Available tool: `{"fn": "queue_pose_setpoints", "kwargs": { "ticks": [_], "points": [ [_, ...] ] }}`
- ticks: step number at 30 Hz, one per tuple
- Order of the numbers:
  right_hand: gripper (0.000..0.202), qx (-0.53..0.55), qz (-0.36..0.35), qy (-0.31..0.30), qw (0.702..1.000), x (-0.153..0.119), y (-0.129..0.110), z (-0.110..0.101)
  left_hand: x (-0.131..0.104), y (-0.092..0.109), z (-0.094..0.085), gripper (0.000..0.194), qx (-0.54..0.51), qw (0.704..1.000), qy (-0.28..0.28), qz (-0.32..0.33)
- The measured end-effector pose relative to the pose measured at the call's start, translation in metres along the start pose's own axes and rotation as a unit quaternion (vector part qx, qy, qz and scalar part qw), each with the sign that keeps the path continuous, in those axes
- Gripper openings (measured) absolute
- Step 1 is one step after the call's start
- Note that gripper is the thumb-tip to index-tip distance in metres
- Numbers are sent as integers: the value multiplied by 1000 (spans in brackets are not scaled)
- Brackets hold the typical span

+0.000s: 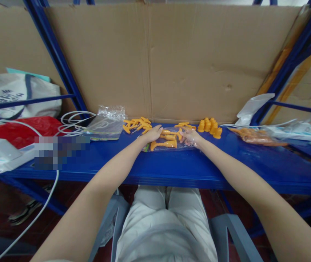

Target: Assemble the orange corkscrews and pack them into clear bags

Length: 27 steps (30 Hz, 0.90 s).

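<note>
A clear plastic bag [181,147] lies on the blue table between my hands, with several orange plastic pieces [164,145] in it. One has a ribbed shaft and a wide end. My left hand [153,134] holds the bag's left side, its fingertips partly hidden. At the right, my right hand [190,137] has its fingers curled at an orange T-shaped handle [179,136], and clear film shows by the wrist. Behind my left hand is a pile of orange-handled corkscrews [136,124] with metal spirals. More orange handles [184,125] lie behind my right hand.
Several orange cup-shaped pieces [207,125] stand at the back right. Beyond them lies an orange-filled plastic packet [259,137]. To the left are a flat plastic bag [103,127], white cables [75,118] and a power strip [16,160]. Cardboard [171,62] closes off the back.
</note>
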State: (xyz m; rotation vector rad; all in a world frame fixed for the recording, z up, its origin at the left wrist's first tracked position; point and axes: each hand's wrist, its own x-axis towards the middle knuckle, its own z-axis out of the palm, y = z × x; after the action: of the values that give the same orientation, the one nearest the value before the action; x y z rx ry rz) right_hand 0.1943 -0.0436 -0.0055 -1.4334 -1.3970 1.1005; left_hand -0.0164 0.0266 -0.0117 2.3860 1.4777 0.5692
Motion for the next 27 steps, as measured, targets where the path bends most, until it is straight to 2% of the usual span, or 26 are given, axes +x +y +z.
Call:
{"fn": "queue_pose_setpoints", "kwargs": {
  "ticks": [5,11,13,18,21,24,27],
  "points": [
    [25,18,-10,9,1000,0,0,2,2,0,1,57,81,996,-13,36],
    [19,61,6,22,998,-4,-3,0,3,-3,2,57,77,997,-6,31],
    [17,55,-3,-3,998,-4,-3,-1,2,-2,0,58,67,997,4,28],
    [25,14,0,-130,991,-8,-3,-5,-1,2,-2,58,57,997,30,38],
    [29,-12,-6,-178,984,-12,-5,-4,-2,4,-2,59,60,996,31,49],
    [30,-18,-20,-194,981,-11,-3,-3,-3,6,-3,59,69,996,25,55],
    [27,3,-33,-179,983,-8,0,-3,-4,8,-3,60,78,995,18,54]
  ]
}}
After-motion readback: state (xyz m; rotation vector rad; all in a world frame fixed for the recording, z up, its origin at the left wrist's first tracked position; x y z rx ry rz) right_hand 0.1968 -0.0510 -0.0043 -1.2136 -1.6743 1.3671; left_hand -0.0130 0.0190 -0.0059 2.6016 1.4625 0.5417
